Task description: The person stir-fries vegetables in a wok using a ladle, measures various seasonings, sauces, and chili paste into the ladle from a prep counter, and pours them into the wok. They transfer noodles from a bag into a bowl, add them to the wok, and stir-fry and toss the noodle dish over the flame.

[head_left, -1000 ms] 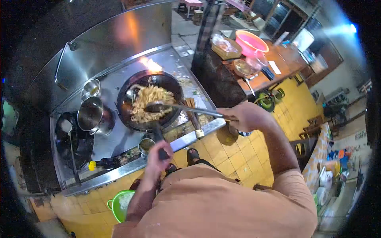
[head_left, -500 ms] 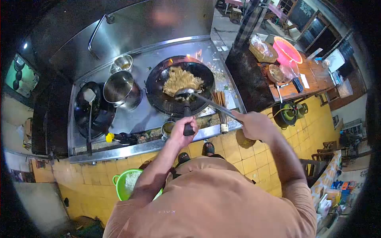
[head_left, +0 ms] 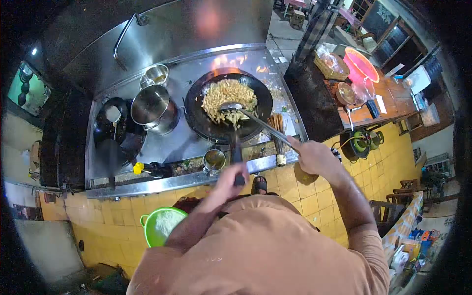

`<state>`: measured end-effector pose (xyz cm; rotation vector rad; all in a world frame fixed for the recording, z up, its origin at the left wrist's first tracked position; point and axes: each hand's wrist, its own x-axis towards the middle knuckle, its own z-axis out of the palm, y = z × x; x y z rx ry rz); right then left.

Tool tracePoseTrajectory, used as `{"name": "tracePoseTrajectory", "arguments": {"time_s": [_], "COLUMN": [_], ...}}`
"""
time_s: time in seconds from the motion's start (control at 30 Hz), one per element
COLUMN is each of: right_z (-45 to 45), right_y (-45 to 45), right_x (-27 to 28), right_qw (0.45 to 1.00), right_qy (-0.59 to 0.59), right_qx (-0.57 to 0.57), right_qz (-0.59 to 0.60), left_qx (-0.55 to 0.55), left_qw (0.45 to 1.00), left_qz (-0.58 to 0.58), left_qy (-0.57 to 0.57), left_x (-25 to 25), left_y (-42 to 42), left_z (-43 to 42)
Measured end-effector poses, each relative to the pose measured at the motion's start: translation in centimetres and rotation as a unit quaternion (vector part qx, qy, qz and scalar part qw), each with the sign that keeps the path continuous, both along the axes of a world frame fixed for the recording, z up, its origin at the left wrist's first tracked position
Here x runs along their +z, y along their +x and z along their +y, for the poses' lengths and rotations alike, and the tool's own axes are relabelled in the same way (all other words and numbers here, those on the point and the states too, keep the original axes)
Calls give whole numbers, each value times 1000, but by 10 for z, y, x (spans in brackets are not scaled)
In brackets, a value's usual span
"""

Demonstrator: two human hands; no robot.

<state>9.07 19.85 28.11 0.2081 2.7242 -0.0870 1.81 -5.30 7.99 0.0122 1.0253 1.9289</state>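
A black wok sits over a burner on the steel stove, with flames rising behind its far rim. Inside it lies a heap of light brown food in small pieces. My left hand, blurred by motion, is closed around the wok's dark handle, close to the stove's front edge. In my right hand is the long metal handle of a ladle. The ladle's bowl rests against the food near the middle of the wok.
Left of the wok stand a tall steel pot, a smaller metal bowl and a second wok with a ladle. A metal cup and a bamboo brush flank the handle. A green basin is below left.
My left hand and the wok handle have come back towards my body. The food has shifted and spread wider in the wok. Behind the rim, the flames are larger.
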Motion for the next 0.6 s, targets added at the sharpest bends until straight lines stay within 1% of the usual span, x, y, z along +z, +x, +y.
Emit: {"name": "tracePoseTrajectory", "arguments": {"time_s": [0.03,0.07,0.1,0.13,0.2,0.23,0.27,0.3,0.33,0.37,0.4,0.43,0.47,0.5,0.53,0.6], "right_z": [5,7,9,12,23,17,11,0,-7,-7,-6,-4,-2,0,2,10], "right_y": [1,3,10,17,26,20,15,8,1,1,2,2,4,9,16,22], "right_x": [-3,14,47,69,75,71,50,34,21,10,0,-4,12,41,62,73], "right_qw": [999,999,999,998,997,998,997,998,999,998,997,995,995,997,998,997], "right_qy": [-16,-16,-35,-55,-51,-35,-38,-21,-2,-1,-16,-31,-30,-47,-65,-72], "right_qx": [8,5,19,34,54,51,35,17,0,2,1,0,2,12,21,30], "right_qz": [31,35,19,-1,31,29,50,51,53,56,74,92,98,60,16,4], "left_qx": [-20,-12,-31,-49,-55,3,62,80,80,42,3,-10,-22,-3,-1,-34], "left_qw": [995,995,994,992,992,997,964,946,947,986,999,997,993,987,987,999], "left_qz": [75,4,-6,-22,110,-70,-243,-302,-300,-162,-18,-10,-2,-117,-119,16], "left_qy": [-65,-99,-107,-114,-12,38,87,81,83,24,-37,-77,-115,-110,-109,-32], "left_x": [1,16,32,41,13,37,60,58,45,24,11,17,25,23,28,45], "left_y": [20,38,34,31,0,-19,-36,-43,-35,-15,3,23,39,42,32,-3], "left_z": [-10,-15,-16,-17,-13,0,12,18,14,2,-10,-17,-21,-21,-18,-7]}}
